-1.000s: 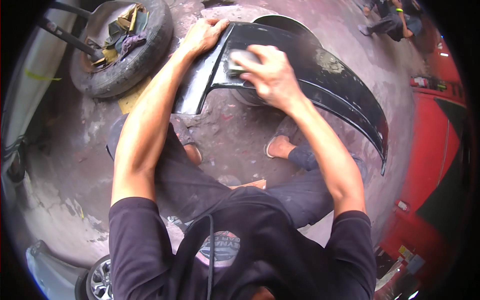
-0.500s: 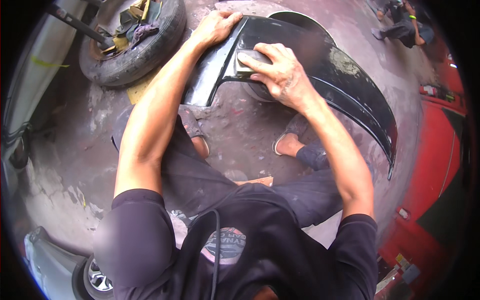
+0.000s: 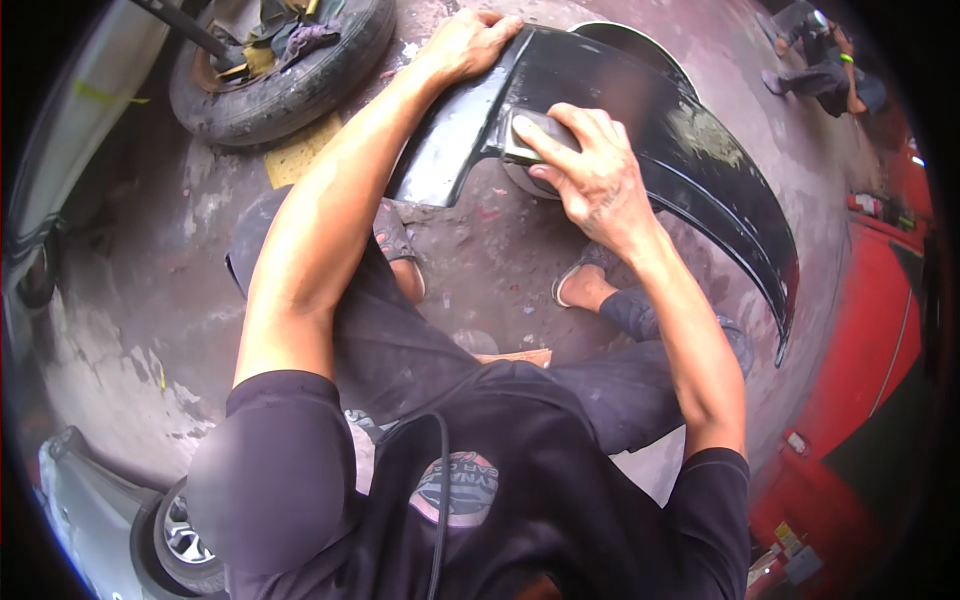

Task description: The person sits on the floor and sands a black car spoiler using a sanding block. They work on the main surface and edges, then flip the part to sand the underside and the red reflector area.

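Note:
A glossy black curved body panel (image 3: 680, 125) with a pale worn patch lies across a rounded support, just beyond my bent legs. My left hand (image 3: 470, 45) is closed over the panel's top edge at its left end. Fingers and thumb of my right hand (image 3: 595, 180) are wrapped round a small grey block (image 3: 520, 150), which rests on the panel beside the seam near the cut-out edge. The block is partly hidden under my fingers.
A tyre (image 3: 240, 115) holding scraps and rags lies at upper left, with yellow cardboard (image 3: 295, 150) beside it. Another person (image 3: 820, 70) sits at upper right. A red car (image 3: 860, 330) stands at right, and a car wheel (image 3: 185, 535) shows at lower left.
The view has shifted, so panel and tyre sit further right and higher. My right hand has moved the block slightly down along the panel near the seam. My left hand stays on the edge.

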Tool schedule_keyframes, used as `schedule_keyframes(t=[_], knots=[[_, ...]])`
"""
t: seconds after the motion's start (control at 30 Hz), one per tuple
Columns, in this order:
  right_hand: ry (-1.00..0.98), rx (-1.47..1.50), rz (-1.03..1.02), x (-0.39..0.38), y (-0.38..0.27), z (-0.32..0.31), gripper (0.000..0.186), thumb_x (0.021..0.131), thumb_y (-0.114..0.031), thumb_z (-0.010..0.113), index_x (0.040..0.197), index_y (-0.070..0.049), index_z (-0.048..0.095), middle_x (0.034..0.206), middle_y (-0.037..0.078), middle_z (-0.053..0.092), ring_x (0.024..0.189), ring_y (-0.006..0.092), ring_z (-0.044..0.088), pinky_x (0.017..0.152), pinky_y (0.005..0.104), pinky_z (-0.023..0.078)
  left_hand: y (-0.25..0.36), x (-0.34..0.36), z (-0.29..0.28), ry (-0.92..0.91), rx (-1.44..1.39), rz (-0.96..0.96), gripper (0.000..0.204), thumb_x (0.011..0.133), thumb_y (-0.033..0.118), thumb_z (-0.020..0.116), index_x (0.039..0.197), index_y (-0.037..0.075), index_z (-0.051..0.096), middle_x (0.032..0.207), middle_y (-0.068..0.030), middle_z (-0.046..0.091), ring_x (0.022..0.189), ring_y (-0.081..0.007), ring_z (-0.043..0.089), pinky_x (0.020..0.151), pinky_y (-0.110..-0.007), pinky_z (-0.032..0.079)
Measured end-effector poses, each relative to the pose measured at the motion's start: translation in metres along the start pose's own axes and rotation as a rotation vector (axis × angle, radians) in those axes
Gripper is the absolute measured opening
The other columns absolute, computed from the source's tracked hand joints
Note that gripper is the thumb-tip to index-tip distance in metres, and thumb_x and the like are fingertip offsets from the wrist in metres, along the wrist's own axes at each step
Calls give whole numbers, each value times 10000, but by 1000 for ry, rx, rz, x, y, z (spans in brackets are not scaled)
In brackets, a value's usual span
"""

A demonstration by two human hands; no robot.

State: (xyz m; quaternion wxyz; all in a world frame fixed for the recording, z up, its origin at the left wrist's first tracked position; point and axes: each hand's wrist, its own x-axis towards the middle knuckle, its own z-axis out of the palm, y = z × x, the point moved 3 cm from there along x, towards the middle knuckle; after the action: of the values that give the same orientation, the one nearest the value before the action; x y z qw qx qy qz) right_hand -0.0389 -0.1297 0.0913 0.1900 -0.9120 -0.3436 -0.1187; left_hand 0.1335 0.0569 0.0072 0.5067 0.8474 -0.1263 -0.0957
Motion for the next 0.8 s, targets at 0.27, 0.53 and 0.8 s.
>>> schedule_keyframes(t=[0.27,0.53,0.8], knots=[[47,-127,164,26,32,13,488,887,-200,796,1366,-229,710,1231,186,646,1123,342,623,908,482,493,-5,0,1,30,96,9,621,1052,543,557,1263,-12,738,1166,-280,757,1119,-364,739,998,-444,531],[123,-197,156,38,59,12,442,923,-251,764,1361,-216,716,1257,157,660,1128,336,614,957,471,487,11,-3,0,82,125,39,589,1051,537,560,1294,27,727,1192,-242,761,1162,-375,724,1007,-451,531],[19,-146,253,-62,101,-52,513,879,-182,785,1387,-210,720,1297,202,670,1170,389,643,997,499,504,5,-5,-5,83,99,-51,537,1040,514,581,1280,66,757,1205,-220,767,1164,-389,722,1041,-454,522]])
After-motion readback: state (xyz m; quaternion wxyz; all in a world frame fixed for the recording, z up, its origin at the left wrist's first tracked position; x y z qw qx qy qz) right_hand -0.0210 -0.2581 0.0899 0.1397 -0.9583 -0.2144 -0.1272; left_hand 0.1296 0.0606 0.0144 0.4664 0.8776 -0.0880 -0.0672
